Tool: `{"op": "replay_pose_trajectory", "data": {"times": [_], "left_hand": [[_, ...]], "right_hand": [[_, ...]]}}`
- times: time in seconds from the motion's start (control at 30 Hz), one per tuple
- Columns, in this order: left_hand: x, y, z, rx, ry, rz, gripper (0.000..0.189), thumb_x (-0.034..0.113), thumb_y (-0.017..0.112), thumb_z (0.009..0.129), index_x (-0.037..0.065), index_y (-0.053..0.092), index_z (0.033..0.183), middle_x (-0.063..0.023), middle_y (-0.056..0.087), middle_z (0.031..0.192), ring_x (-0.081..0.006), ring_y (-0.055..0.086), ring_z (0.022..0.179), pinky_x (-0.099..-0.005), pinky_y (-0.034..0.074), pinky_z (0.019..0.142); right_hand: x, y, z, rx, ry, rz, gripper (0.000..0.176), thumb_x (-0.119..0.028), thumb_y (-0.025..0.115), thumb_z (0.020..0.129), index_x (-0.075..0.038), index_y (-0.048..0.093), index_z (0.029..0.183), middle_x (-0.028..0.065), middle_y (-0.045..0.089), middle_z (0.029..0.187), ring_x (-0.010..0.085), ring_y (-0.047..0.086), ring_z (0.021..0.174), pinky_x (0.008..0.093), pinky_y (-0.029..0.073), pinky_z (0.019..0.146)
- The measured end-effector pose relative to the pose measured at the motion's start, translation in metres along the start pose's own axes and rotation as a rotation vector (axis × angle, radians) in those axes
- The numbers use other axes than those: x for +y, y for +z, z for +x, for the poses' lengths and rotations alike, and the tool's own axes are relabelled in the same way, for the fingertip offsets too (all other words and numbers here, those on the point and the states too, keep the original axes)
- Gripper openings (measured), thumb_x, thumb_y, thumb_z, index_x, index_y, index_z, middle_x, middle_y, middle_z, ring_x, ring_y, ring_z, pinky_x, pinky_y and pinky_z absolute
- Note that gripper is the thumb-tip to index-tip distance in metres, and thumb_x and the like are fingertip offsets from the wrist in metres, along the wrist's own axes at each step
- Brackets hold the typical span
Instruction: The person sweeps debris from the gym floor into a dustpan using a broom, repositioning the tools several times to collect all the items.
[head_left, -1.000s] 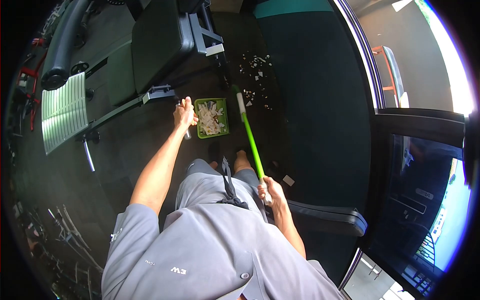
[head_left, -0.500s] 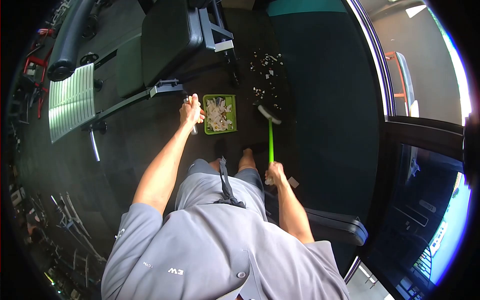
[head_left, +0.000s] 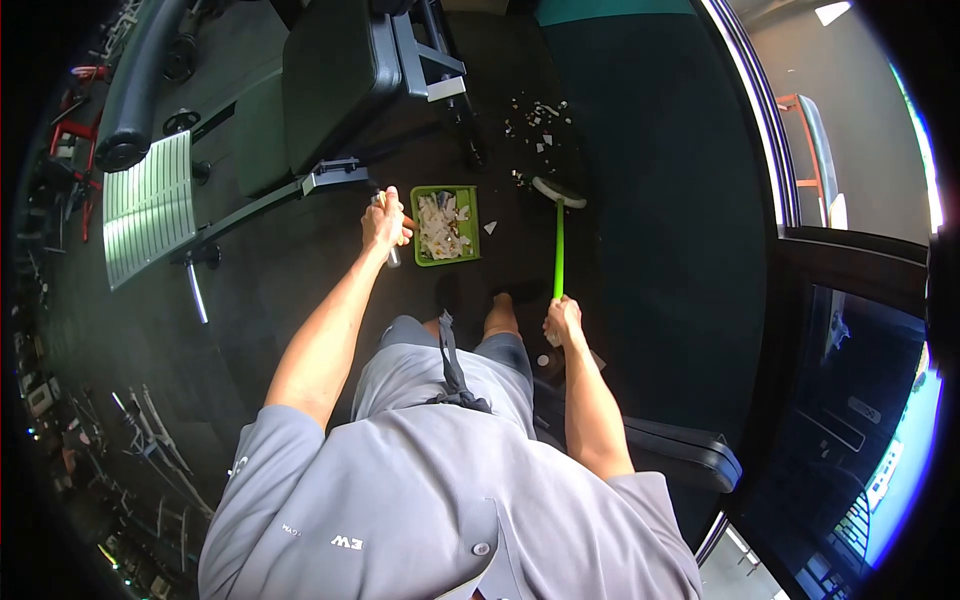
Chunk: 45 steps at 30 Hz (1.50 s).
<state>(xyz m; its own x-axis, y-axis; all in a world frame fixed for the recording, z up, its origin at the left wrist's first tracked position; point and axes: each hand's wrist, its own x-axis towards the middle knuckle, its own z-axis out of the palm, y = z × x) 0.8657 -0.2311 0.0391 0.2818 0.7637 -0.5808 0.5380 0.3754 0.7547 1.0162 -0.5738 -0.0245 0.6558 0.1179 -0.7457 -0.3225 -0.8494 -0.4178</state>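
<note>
My left hand (head_left: 385, 220) is closed around a short silver-grey bar beside the green dustpan (head_left: 417, 245); it appears to be the pan's handle, though the join is hidden. White scraps and debris (head_left: 440, 225) fill much of the pan. In my right hand (head_left: 564, 320) is the bright green stick of a broom (head_left: 559, 250). The broom's pale head (head_left: 558, 192) rests on the dark floor, right of the dustpan and at the near edge of scattered white bits (head_left: 540, 120). One white piece (head_left: 490, 228) lies between the pan and the broom.
A padded exercise bench (head_left: 335, 90) with a metal frame and a ribbed footplate (head_left: 150, 205) stands at upper left. Behind my right arm is a black padded bench (head_left: 680, 450). Glass doors with dark frames (head_left: 850, 250) line the right side.
The broom head has shifted up and right, and my right hand has gone with it. A white piece now lies nearer the dustpan. My left hand has barely moved.
</note>
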Motion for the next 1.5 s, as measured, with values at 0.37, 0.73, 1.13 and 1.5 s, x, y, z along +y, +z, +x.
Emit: {"op": "replay_pose_trajectory", "data": {"times": [0.37, 0.73, 1.13, 1.5], "left_hand": [[0.003, -0.008, 0.004, -0.006, -0.005, -0.054, 0.050, 0.051, 0.043, 0.092, 0.003, 0.051, 0.083, -0.0084, 0.054, 0.063, -0.0172, 0.059, 0.044, -0.0282, 0.048, 0.037], [0.004, 0.002, 0.005, 0.007, 0.018, -0.040, 0.053, 0.049, 0.044, 0.091, -0.001, 0.056, 0.081, -0.0090, 0.056, 0.056, -0.0183, 0.061, 0.045, -0.0285, 0.050, 0.038], [0.000, -0.004, 0.006, 0.019, 0.015, -0.045, 0.053, 0.049, 0.043, 0.092, -0.001, 0.056, 0.081, -0.0086, 0.055, 0.054, -0.0183, 0.061, 0.044, -0.0294, 0.049, 0.037], [-0.004, -0.012, 0.001, 0.014, 0.042, -0.038, 0.053, 0.048, 0.042, 0.092, -0.002, 0.055, 0.082, -0.0110, 0.059, 0.057, -0.0189, 0.061, 0.045, -0.0281, 0.049, 0.037]], "right_hand": [[0.066, -0.001, -0.079, -0.040, 0.037, -0.030, 0.025, -0.017, 0.043, 0.089, -0.001, 0.058, 0.101, 0.0081, 0.053, 0.053, 0.0179, 0.055, 0.042, 0.0318, 0.046, 0.039], [0.021, 0.001, -0.056, -0.076, 0.345, 0.433, 0.022, -0.014, 0.037, 0.089, 0.001, 0.054, 0.089, 0.0096, 0.054, 0.064, 0.0165, 0.052, 0.047, 0.0316, 0.048, 0.040], [0.027, -0.004, -0.114, -0.277, 0.207, 0.296, 0.020, -0.018, 0.042, 0.093, -0.004, 0.055, 0.098, 0.0059, 0.052, 0.061, 0.0134, 0.049, 0.044, 0.0303, 0.046, 0.039], [0.036, 0.049, 0.021, -0.206, -0.027, -0.375, 0.027, -0.020, 0.043, 0.093, 0.001, 0.057, 0.083, 0.0132, 0.059, 0.058, 0.0234, 0.061, 0.048, 0.0374, 0.048, 0.040]]}}
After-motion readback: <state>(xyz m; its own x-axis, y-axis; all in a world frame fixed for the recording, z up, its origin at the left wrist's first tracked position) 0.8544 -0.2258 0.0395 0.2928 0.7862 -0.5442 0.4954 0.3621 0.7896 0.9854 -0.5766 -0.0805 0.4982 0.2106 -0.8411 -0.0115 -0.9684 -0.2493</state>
